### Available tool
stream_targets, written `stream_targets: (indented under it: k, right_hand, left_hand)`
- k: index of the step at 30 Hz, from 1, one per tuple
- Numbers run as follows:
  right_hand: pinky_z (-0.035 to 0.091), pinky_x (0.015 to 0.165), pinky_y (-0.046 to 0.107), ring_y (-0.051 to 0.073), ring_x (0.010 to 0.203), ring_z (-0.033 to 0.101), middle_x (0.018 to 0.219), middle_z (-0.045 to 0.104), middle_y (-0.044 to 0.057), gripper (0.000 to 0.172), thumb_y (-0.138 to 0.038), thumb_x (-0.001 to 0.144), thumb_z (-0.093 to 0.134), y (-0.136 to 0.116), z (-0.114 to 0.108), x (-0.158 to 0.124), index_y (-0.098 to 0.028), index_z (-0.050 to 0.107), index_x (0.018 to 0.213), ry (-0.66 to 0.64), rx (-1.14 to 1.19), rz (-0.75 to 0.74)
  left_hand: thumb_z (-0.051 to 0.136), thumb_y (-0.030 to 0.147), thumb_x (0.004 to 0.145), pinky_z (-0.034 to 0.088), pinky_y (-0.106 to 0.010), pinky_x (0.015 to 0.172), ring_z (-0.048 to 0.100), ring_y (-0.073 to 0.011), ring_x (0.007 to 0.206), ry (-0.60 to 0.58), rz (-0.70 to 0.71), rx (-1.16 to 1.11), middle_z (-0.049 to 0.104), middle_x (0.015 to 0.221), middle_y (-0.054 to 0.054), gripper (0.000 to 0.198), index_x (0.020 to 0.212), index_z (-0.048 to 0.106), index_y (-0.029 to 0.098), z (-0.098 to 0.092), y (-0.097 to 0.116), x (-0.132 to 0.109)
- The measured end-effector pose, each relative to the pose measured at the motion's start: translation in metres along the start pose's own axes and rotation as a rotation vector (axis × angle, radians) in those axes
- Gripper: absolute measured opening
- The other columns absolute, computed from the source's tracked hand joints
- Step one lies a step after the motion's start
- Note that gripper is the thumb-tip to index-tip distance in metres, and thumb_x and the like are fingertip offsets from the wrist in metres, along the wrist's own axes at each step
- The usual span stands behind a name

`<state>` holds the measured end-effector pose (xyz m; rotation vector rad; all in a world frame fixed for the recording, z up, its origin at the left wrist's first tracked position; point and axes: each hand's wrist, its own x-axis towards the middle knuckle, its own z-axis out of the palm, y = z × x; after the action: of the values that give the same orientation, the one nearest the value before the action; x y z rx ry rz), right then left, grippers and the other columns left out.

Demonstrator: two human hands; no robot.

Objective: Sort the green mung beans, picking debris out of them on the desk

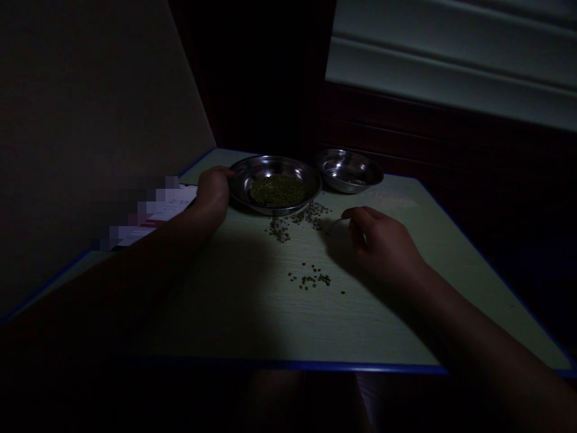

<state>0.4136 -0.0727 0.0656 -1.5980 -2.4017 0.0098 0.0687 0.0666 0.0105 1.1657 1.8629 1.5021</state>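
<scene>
My left hand (213, 191) grips the left rim of a shiny metal bowl (276, 210) on the table. Inside it lies a heap of small green beans (280, 190), which look like mung beans. My right hand (386, 239) pinches a thin, curved, pale tool (337, 224) whose exact kind I cannot make out. Its tip points left, close to a mixed scatter of white grains and beans (311, 215) in front of the bowl. Nearer to me lies a loose group of beans (315, 279), with no hand on it.
A second metal bowl (370, 173) stands behind and to the right, with a few small pale bits at its bottom. Printed paper (169, 207) lies at the left by the wall. The pale green table (383, 337) has a blue edge. The room is dim.
</scene>
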Motion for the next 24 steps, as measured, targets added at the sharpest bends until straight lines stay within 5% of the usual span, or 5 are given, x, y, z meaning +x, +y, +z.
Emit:
stream_targets:
  k: [3, 9, 18, 24]
  right_hand:
    - [0.058, 0.085, 0.041, 0.038, 0.109, 0.087, 0.137, 0.092, 0.026, 0.048, -0.009, 0.100, 0.063, -0.005, -0.001, 0.000, -0.013, 0.087, 0.142, -0.024, -0.046, 0.002]
    - [0.061, 0.086, 0.042, 0.039, 0.110, 0.089, 0.140, 0.092, 0.026, 0.050, -0.007, 0.101, 0.063, -0.006, -0.001, -0.002, -0.012, 0.086, 0.145, -0.058, -0.015, -0.010]
    - [0.065, 0.091, 0.044, 0.039, 0.112, 0.090, 0.132, 0.094, 0.023, 0.055, -0.001, 0.094, 0.061, 0.018, 0.011, 0.003, -0.015, 0.086, 0.141, 0.096, 0.119, -0.041]
    - [0.065, 0.099, 0.045, 0.039, 0.118, 0.089, 0.135, 0.093, 0.023, 0.053, 0.000, 0.094, 0.063, 0.029, 0.019, 0.010, -0.016, 0.085, 0.139, 0.043, 0.199, -0.066]
  left_hand:
    - [0.063, 0.017, 0.081, 0.061, -0.055, 0.124, 0.078, -0.0378, 0.130, 0.016, -0.109, -0.099, 0.084, 0.127, -0.017, 0.011, 0.087, 0.066, 0.024, 0.000, 0.003, -0.002]
    - [0.076, 0.025, 0.072, 0.062, -0.060, 0.130, 0.079, -0.0432, 0.134, 0.014, -0.089, -0.088, 0.085, 0.111, -0.009, 0.016, 0.084, 0.068, 0.031, -0.001, 0.001, 0.000]
    - [0.060, 0.008, 0.087, 0.057, -0.051, 0.130, 0.076, -0.0344, 0.131, 0.035, -0.131, -0.137, 0.083, 0.129, -0.016, 0.016, 0.087, 0.066, 0.023, 0.001, 0.016, -0.013]
    - [0.059, 0.009, 0.088, 0.059, -0.051, 0.127, 0.076, -0.0359, 0.134, 0.012, -0.123, -0.082, 0.081, 0.127, -0.015, 0.016, 0.085, 0.065, 0.024, 0.001, 0.014, -0.011]
